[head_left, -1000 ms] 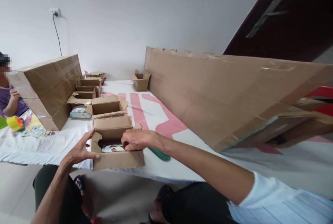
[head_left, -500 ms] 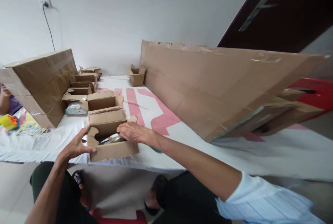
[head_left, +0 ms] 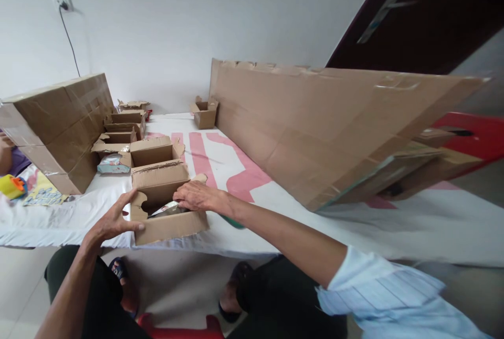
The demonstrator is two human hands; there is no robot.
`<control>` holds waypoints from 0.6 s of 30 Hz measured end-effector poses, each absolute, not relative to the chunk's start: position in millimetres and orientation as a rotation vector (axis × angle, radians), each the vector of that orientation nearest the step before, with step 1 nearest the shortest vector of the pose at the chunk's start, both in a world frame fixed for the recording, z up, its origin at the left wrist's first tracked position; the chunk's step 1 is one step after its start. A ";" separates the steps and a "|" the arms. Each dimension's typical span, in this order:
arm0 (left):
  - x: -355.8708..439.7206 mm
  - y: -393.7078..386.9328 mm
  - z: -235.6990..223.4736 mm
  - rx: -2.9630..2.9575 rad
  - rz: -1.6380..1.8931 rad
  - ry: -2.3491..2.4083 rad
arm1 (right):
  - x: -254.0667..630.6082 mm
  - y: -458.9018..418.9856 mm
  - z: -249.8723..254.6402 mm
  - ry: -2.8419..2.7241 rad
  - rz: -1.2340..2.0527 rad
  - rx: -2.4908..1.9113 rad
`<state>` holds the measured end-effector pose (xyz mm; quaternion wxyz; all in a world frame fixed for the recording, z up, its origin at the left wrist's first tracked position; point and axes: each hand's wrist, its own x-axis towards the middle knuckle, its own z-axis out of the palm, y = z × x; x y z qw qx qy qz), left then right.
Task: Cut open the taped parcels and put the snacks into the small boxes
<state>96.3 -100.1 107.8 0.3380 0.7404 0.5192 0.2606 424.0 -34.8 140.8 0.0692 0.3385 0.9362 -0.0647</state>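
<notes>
A small open cardboard box (head_left: 167, 226) sits at the near edge of the white-covered table (head_left: 275, 223). My left hand (head_left: 114, 219) grips its left wall, thumb on the front and fingers up along the side flap. My right hand (head_left: 197, 196) reaches over the box's right side, fingers curled down onto a glossy packet (head_left: 167, 209) that lies tilted inside. A green object (head_left: 232, 222) lies partly hidden under my right wrist.
More open small boxes (head_left: 155, 152) stand in a row behind, one with a packet (head_left: 114, 163) beside it. A big taped carton (head_left: 59, 129) stands at left, a long cardboard sheet (head_left: 315, 124) at right. Another person's hand (head_left: 4, 152) shows at far left by a yellow toy (head_left: 11, 186).
The packet has gone from lying flat in the box to tilted under my right fingers. My left hand kept its hold on the box. The view shifted slightly right.
</notes>
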 end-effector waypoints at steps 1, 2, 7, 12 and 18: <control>97.6 -99.9 111.0 1.960 0.665 1.335 | 424.8 -34.9 139.4 2.821 -0.194 1.023; 99.8 -99.5 114.5 1.997 0.647 1.319 | 425.8 -34.8 137.4 2.827 -0.189 1.026; 124.6 -98.0 129.6 2.140 0.442 1.533 | 429.5 -30.9 124.6 2.907 -0.249 1.043; 141.3 -103.4 132.7 2.203 0.310 1.699 | 432.5 -25.5 116.1 3.030 -0.382 1.024; 133.3 -105.4 126.7 2.092 0.659 1.420 | 440.0 -19.1 112.1 3.171 -0.668 1.022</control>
